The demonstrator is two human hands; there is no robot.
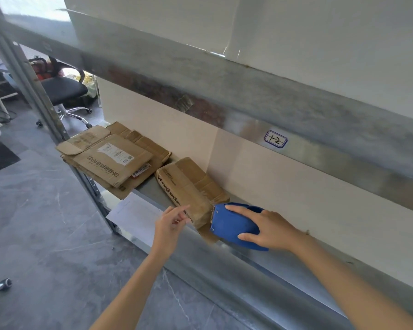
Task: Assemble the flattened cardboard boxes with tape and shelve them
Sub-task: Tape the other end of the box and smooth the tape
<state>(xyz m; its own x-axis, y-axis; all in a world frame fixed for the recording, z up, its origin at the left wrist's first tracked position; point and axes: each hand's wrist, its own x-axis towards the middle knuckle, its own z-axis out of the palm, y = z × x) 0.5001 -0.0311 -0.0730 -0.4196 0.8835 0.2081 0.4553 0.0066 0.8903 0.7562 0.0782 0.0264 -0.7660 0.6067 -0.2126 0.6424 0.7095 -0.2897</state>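
Cardboard box (186, 186) end hidden by tape dispenser (231, 226), right grip (272, 228) clamping it, left grip (169, 225) apart

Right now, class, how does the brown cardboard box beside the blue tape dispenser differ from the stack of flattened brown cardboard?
The brown cardboard box is folded up; the flattened stack lies flat. The stack shows a white label; the box shows none. Both are brown cardboard.

The right hand (270, 228) grips the blue tape dispenser (231, 225) from above, with the index finger stretched along its top and the thumb against its near side. The left hand (171, 223) hovers just left of the dispenser, fingers loosely spread. Both forearms are bare.
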